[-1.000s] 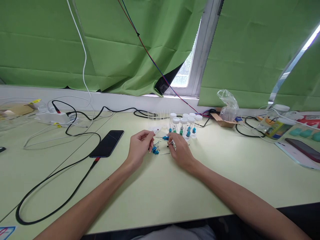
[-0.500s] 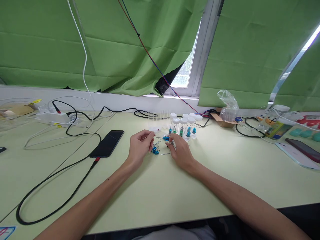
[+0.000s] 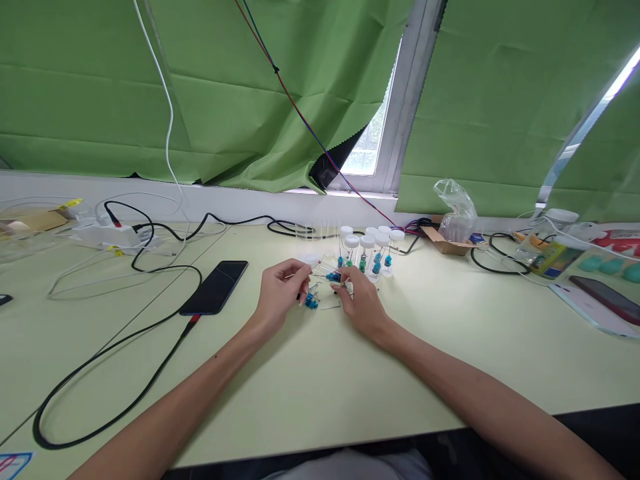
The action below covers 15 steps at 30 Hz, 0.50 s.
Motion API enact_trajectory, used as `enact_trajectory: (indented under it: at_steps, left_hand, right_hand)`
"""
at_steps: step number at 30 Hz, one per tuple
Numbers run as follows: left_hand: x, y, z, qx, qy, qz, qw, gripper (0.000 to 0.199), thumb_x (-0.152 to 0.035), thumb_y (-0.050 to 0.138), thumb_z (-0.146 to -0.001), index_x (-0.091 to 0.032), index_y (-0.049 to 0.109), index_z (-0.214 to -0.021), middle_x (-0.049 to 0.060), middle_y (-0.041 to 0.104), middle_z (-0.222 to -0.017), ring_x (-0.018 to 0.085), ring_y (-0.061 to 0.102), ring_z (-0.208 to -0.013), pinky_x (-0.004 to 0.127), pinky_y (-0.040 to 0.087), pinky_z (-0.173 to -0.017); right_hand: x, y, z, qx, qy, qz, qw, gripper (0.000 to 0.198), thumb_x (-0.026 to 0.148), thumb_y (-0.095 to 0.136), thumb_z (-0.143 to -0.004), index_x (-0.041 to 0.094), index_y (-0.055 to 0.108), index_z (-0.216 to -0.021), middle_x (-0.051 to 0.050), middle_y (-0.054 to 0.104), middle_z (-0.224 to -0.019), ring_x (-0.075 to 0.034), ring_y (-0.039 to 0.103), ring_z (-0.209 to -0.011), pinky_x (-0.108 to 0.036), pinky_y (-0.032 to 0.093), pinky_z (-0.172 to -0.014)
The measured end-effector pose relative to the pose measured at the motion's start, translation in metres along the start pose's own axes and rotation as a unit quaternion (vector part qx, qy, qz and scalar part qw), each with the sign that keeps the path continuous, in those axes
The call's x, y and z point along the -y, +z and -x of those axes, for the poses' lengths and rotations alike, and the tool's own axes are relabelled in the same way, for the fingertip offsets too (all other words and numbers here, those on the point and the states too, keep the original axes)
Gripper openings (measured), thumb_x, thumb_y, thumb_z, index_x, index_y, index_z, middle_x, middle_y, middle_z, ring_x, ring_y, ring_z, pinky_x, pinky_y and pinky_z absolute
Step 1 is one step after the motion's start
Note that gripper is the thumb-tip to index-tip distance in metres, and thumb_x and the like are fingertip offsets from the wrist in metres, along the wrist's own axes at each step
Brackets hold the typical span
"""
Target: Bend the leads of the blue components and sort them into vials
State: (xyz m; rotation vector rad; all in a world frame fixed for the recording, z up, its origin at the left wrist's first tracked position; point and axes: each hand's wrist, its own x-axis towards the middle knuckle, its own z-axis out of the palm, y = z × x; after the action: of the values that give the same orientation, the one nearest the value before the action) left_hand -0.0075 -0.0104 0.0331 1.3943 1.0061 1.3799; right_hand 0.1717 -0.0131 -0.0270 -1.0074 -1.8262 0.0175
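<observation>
No text is legible — the blue-bordered label [image 3: 15, 465] shows only a cut-off red mark.

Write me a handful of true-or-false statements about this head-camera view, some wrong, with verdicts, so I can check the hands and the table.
1. The dark phone lies to the left of both hands. True.
2. The white-capped vials stand to the left of the left hand. False: they stand to its right, just beyond the right hand.
3. A small cluster of blue-hubbed pieces lies on the table between the hands. True.
4. Both hands are spread flat on the table. False: the fingers of both are curled.
5. The curtains behind the table are red. False: the curtains are green.
6. A black cable reaches the phone's near edge. True.
</observation>
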Motion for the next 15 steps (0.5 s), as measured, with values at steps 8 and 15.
enact_trajectory:
  at_steps: [8, 15]
  left_hand:
    - [0.0014, -0.0014, -0.0008, 0.012, -0.005, -0.022, 1.000, 0.019, -0.028, 0.068, -0.079, -0.017, 0.061, -0.065, -0.003, 0.053, -0.051, 0.007, 0.043, -0.038, 0.022, 0.035, -0.041]
    - [0.0067, -0.0029, -0.0002, 0.016, 0.013, -0.068, 0.997, 0.021, -0.030, 0.065, -0.082, -0.017, 0.060, -0.066, -0.004, 0.053, -0.050, 0.007, 0.043, -0.039, 0.022, 0.037, -0.043]
  right_hand:
    - [-0.0008, 0.0000, 0.0007, 0.004, -0.006, 0.001, 1.000, 0.011, 0.018, 0.051, -0.094, 0.021, 0.050, -0.104, -0.005, 0.060, -0.092, -0.021, 0.058, -0.086, -0.033, 0.047, -0.078]
    - [-0.0026, -0.0011, -0.0001, 0.021, -0.009, 0.000, 1.000, 0.011, 0.018, 0.051, -0.094, 0.021, 0.051, -0.104, -0.005, 0.059, -0.092, -0.022, 0.059, -0.089, -0.034, 0.047, -0.079]
